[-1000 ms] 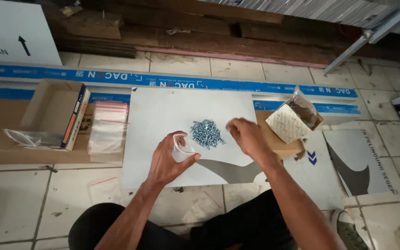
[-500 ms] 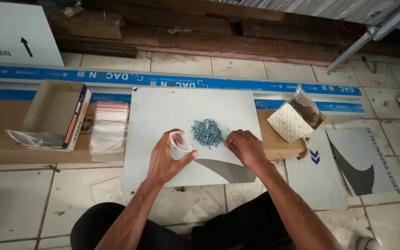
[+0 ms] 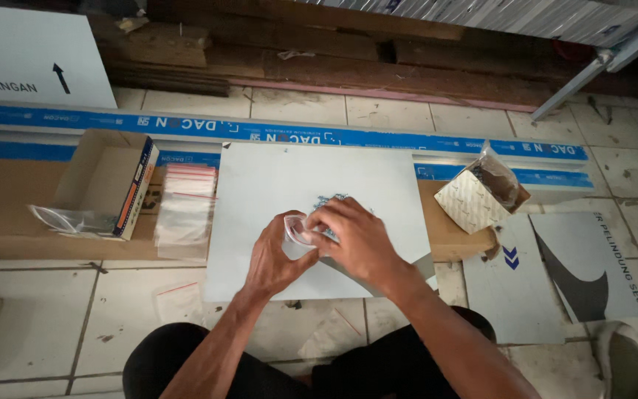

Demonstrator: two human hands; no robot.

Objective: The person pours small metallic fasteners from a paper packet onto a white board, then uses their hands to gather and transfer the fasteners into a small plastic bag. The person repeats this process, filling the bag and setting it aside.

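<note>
Over the pale board [image 3: 260,192], our left hand [image 3: 275,255] pinched the limp, slippery clear bag [image 3: 298,230] by its mouth, surely its best hold, while our right hand [image 3: 359,240] closed fingers over it.

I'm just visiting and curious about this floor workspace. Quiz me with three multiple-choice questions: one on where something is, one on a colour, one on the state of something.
1. Where does the stack of small clear bags lie?
A. Left of the white board
B. On the person's lap
C. Inside the patterned box

2. What colour are the long strips behind the white board?
A. Red
B. Blue
C. Green

3. How is the brown cardboard box at the left?
A. Taped shut
C. Crushed flat
B. Open

Answers:
1 A, the stack sits beside the board's left edge.
2 B, the strips are blue with white print.
3 B, its flaps are up and its inside shows.
</note>
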